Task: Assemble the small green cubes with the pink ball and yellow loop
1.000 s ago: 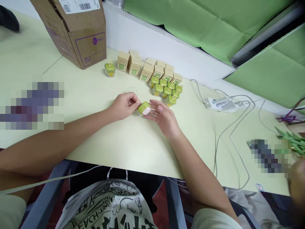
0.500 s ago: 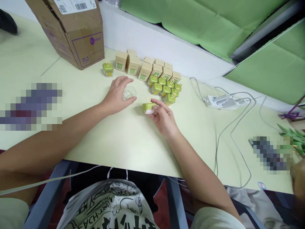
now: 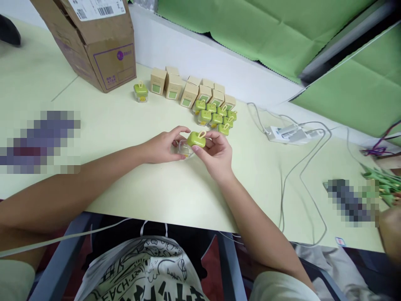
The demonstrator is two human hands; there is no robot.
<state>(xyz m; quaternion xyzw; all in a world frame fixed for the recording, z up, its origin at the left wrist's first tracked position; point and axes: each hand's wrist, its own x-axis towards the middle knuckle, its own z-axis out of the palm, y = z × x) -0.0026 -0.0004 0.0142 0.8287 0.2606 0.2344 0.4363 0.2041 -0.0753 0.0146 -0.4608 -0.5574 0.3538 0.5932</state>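
Observation:
My right hand (image 3: 216, 154) pinches a small green cap with a yellow loop (image 3: 196, 139) between thumb and fingers. My left hand (image 3: 163, 145) grips a clear plastic cup (image 3: 183, 149) right under that cap, so the two pieces meet at the middle of the pale green table (image 3: 175, 188). Just beyond my hands sits a cluster of several finished green-capped pieces (image 3: 216, 117). Behind them stands a row of several small tan boxes (image 3: 188, 89). One more green-capped piece (image 3: 140, 92) stands alone to the left of the boxes.
A large cardboard carton (image 3: 94, 37) stands at the back left. A white power strip (image 3: 290, 133) with grey cables (image 3: 300, 175) lies to the right. Green stems (image 3: 380, 184) lie at the far right edge, near another person's hand (image 3: 390, 230).
My left hand picked up the clear cup from the table and brought it toward my right hand. My right hand lifted the green cap over it; the two now meet.

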